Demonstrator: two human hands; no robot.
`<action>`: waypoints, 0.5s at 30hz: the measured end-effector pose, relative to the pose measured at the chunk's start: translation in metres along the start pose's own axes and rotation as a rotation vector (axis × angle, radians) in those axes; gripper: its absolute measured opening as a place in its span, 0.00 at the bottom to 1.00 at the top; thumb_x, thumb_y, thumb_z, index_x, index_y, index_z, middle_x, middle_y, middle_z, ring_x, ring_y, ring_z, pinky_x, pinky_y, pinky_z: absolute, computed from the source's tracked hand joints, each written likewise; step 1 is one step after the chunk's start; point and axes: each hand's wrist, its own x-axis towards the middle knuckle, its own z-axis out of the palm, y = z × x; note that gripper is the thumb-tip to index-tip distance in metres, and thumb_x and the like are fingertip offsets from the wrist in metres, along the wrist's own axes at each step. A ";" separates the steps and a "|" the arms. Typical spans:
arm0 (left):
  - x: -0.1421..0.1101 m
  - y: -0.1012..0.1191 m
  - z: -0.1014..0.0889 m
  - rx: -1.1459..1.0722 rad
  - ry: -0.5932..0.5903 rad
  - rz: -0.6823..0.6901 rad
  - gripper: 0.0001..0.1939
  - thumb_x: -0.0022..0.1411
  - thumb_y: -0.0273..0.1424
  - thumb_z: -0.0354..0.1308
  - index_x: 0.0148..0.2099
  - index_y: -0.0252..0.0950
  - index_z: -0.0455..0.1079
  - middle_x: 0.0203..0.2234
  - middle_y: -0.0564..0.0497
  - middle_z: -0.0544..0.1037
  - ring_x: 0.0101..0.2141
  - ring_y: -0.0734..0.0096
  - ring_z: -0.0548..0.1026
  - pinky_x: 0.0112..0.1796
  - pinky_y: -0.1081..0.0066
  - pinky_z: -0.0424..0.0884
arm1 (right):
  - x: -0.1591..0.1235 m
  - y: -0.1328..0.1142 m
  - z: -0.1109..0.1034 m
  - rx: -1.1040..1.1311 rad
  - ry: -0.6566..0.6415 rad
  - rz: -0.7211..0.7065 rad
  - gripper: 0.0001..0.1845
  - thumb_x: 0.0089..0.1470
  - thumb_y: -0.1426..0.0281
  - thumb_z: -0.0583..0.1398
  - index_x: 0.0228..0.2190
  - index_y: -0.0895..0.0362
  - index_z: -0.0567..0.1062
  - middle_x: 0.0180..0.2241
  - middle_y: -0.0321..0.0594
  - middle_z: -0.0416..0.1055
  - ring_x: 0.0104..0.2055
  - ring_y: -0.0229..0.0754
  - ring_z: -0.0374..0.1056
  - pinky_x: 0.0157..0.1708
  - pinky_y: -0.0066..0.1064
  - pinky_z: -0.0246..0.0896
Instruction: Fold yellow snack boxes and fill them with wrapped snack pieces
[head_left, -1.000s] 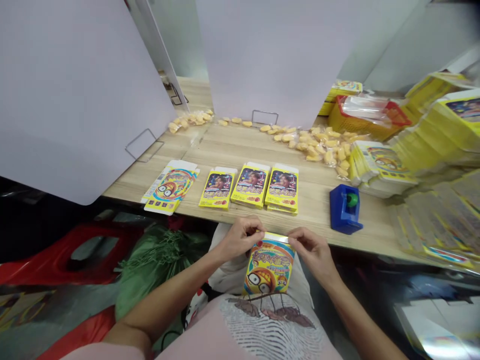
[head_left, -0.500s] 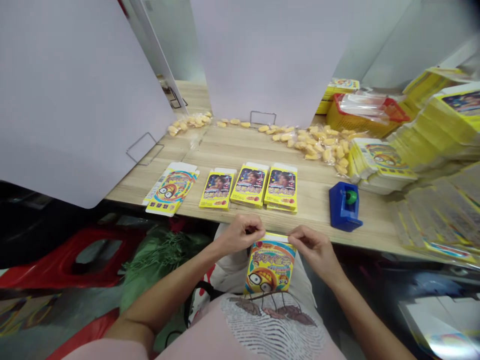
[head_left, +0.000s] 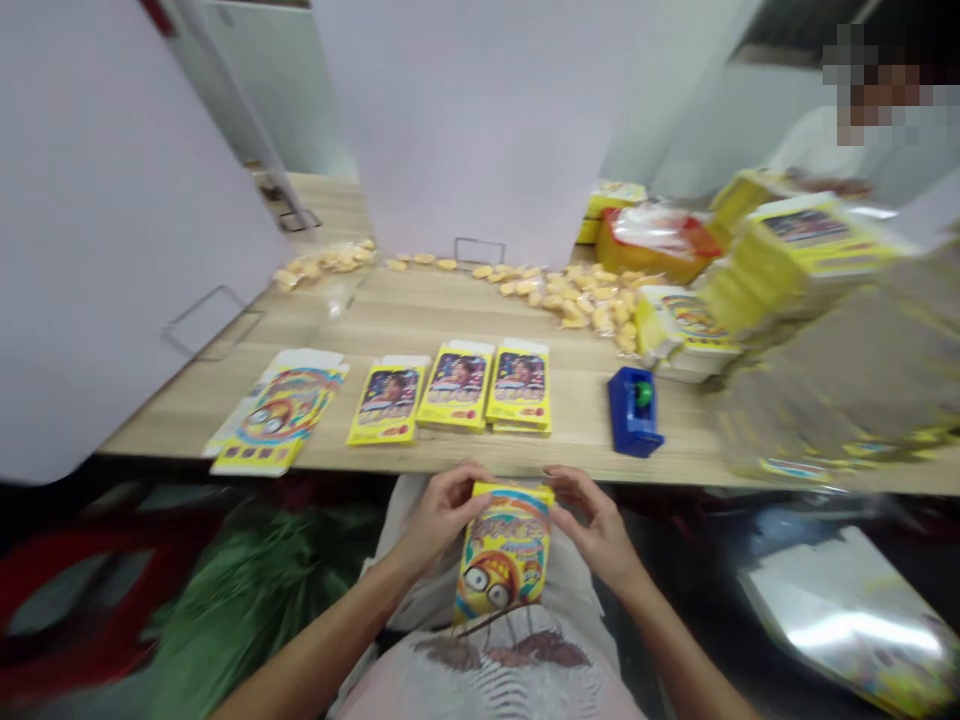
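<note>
A yellow carton with a cartoon face (head_left: pixel 501 553) stands upright on my lap, below the table's front edge. My left hand (head_left: pixel 441 515) grips its upper left corner with curled fingers. On the upper right corner my right hand (head_left: pixel 592 525) is closed in the same way. Three closed yellow cartons (head_left: pixel 459 385) lie side by side on the wooden table (head_left: pixel 450 310) just beyond my hands. A flat unfolded carton (head_left: pixel 281 410) lies to their left.
A blue tape dispenser (head_left: pixel 634 410) sits right of the row. Wrapped yellow sweets (head_left: pixel 570 295) are strewn along the back. Stacks of flat cartons (head_left: pixel 795 270) and a yellow basket (head_left: pixel 645 240) fill the right side. White divider boards (head_left: pixel 480 120) stand behind and left. Another person (head_left: pixel 862 130) sits far right.
The white top flap no longer shows on the carton and both hands now clasp its upper corners. The camera has swung right, bringing another person into sight.
</note>
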 end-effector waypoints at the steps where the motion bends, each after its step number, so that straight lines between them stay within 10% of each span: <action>1: 0.001 -0.001 0.001 -0.022 0.017 -0.049 0.10 0.57 0.34 0.64 0.40 0.35 0.73 0.37 0.48 0.75 0.37 0.69 0.74 0.37 0.73 0.70 | 0.005 0.007 -0.011 -0.045 0.130 -0.003 0.15 0.55 0.65 0.62 0.46 0.53 0.72 0.44 0.44 0.71 0.43 0.42 0.70 0.41 0.34 0.68; 6: 0.010 -0.004 0.000 -0.023 0.004 -0.137 0.12 0.54 0.36 0.66 0.41 0.38 0.75 0.35 0.49 0.78 0.36 0.64 0.76 0.36 0.69 0.73 | 0.044 0.046 -0.092 -0.334 0.841 0.003 0.15 0.51 0.59 0.62 0.34 0.58 0.75 0.36 0.42 0.68 0.32 0.39 0.65 0.31 0.31 0.64; 10: 0.013 0.002 0.001 0.056 -0.009 -0.065 0.10 0.57 0.37 0.63 0.41 0.41 0.76 0.37 0.51 0.78 0.37 0.63 0.76 0.37 0.69 0.74 | 0.067 0.066 -0.123 -0.311 0.766 0.126 0.20 0.43 0.53 0.64 0.26 0.59 0.77 0.28 0.39 0.69 0.27 0.39 0.63 0.29 0.32 0.62; 15: 0.013 0.006 0.006 0.175 -0.062 0.042 0.10 0.61 0.37 0.59 0.43 0.42 0.76 0.38 0.49 0.77 0.40 0.62 0.76 0.38 0.69 0.74 | 0.075 0.068 -0.113 -0.308 0.827 0.102 0.21 0.42 0.51 0.64 0.23 0.59 0.77 0.27 0.40 0.68 0.29 0.40 0.63 0.31 0.34 0.61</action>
